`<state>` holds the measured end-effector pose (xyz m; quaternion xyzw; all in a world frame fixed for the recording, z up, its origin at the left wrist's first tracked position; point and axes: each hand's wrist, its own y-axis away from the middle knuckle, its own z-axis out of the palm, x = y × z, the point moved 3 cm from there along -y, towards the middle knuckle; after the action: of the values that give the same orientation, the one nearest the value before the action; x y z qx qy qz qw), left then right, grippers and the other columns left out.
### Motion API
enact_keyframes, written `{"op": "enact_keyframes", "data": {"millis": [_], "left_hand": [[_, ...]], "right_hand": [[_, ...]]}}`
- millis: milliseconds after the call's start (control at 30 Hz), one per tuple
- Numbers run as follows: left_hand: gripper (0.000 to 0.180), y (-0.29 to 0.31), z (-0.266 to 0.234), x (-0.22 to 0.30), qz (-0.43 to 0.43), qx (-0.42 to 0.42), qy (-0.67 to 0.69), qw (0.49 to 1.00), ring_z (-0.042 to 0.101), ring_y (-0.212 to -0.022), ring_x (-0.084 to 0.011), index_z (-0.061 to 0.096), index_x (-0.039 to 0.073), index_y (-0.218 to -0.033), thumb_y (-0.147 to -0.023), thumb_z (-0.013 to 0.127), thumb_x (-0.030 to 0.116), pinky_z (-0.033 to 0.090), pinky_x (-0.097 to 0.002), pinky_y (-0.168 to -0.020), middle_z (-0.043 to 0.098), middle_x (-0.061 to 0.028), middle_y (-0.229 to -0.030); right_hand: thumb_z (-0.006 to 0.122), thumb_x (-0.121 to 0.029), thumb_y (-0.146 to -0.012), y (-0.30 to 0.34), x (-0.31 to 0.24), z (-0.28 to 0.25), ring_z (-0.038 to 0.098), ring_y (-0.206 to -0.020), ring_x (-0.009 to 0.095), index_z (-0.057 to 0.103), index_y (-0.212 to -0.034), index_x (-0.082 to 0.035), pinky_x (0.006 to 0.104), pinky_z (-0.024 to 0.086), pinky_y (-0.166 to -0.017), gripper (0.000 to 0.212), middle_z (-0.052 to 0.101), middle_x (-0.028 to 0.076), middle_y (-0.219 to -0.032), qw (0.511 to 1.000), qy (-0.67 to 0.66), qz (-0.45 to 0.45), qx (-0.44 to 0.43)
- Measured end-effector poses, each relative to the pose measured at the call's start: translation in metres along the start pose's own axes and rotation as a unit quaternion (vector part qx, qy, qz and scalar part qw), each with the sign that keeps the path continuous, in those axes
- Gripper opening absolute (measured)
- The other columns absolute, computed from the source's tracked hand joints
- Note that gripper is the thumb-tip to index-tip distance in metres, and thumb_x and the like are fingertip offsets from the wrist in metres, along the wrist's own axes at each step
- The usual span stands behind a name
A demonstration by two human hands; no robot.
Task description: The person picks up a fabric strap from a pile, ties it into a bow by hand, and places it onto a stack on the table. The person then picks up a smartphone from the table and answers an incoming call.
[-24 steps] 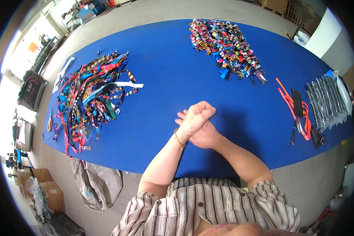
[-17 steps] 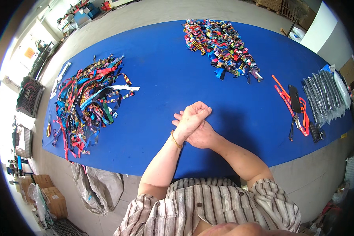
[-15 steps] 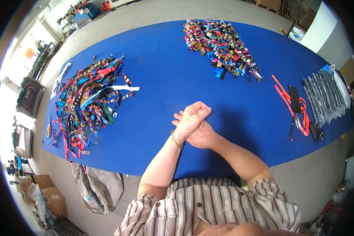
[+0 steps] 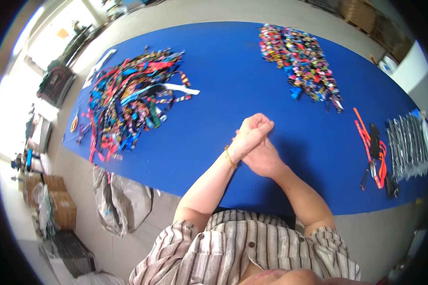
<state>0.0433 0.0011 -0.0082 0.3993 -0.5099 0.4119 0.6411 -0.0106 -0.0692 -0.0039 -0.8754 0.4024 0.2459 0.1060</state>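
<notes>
Since the earlier pictures the clasped hands have barely shifted; the view has tipped slightly, the piles sitting in the same places on the surface.

Nearest: striped shirt (image 4: 252,249), both forearms reaching forward over the near edge of the blue surface (image 4: 214,109). Left hand (image 4: 252,135) curled into a loose fist, lying over and touching the right hand (image 4: 264,159); a thin gold bracelet (image 4: 230,157) on the left wrist. Cannot tell whether anything is held inside the fist; right hand's fingers hidden under the left.

Toward the left end: a loose heap of coloured ribbon straps (image 4: 128,102), well apart from the hands. At the far edge, right of centre: a dense pile of small multicoloured pieces (image 4: 302,59). Near the right end: orange straps (image 4: 373,154) just beside a row of grey clear-wrapped packets (image 4: 409,145).

On the floor below the near-left corner: a crumpled grey sack (image 4: 121,199).
</notes>
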Motion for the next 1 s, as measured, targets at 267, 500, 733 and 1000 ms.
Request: {"op": "enact_keyframes", "data": {"millis": [267, 500, 733, 1000], "left_hand": [[0.019, -0.002, -0.151, 0.016, 0.167, 0.38, -0.416, 0.809, 0.065, -0.097, -0.0353, 0.065, 0.0, -0.095, -0.083, 0.069, 0.013, 0.053, -0.0416, -0.083, 0.065, -0.0216, -0.105], [0.029, 0.014, -0.251, 0.014, 0.068, 0.458, -0.517, 0.72, 0.056, -0.118, -0.0426, 0.069, -0.001, -0.103, -0.082, 0.066, 0.018, 0.048, -0.0462, -0.099, 0.054, -0.0298, -0.128], [0.022, 0.007, -0.217, 0.007, 0.056, 0.358, -0.594, 0.718, 0.066, -0.09, -0.0429, 0.07, -0.004, -0.096, -0.085, 0.061, 0.013, 0.055, -0.0476, -0.084, 0.063, -0.0279, -0.104], [0.008, 0.038, -0.056, 0.02, 0.157, 0.206, -0.494, 0.83, 0.063, -0.086, -0.0428, 0.059, 0.002, -0.089, -0.081, 0.06, 0.001, 0.053, -0.0488, -0.076, 0.06, -0.022, -0.091]], "right_hand": [[0.058, -0.027, -0.098, 0.009, 0.006, 0.004, 0.043, -0.138, 0.034, 0.056, -0.134, -0.006, 0.0483, 0.028, -0.117, 0.042, 0.051, 0.016, -0.144, 0.981, 0.089, -0.075, 0.155], [0.06, -0.025, -0.097, 0.01, 0.002, 0.001, 0.044, -0.137, 0.034, 0.057, -0.133, -0.005, 0.0481, 0.029, -0.116, 0.041, 0.052, 0.016, -0.143, 0.981, 0.072, -0.08, 0.164], [0.062, -0.023, -0.095, 0.01, 0.004, 0.004, 0.047, -0.134, 0.035, 0.058, -0.131, -0.004, 0.0485, 0.032, -0.115, 0.04, 0.054, 0.017, -0.14, 0.976, 0.075, -0.091, 0.185], [0.067, -0.003, -0.085, 0.011, 0.016, -0.003, 0.053, -0.128, 0.036, 0.048, -0.14, -0.004, 0.0432, 0.042, -0.109, 0.058, 0.056, 0.018, -0.137, 0.955, -0.121, -0.016, 0.271]]}}
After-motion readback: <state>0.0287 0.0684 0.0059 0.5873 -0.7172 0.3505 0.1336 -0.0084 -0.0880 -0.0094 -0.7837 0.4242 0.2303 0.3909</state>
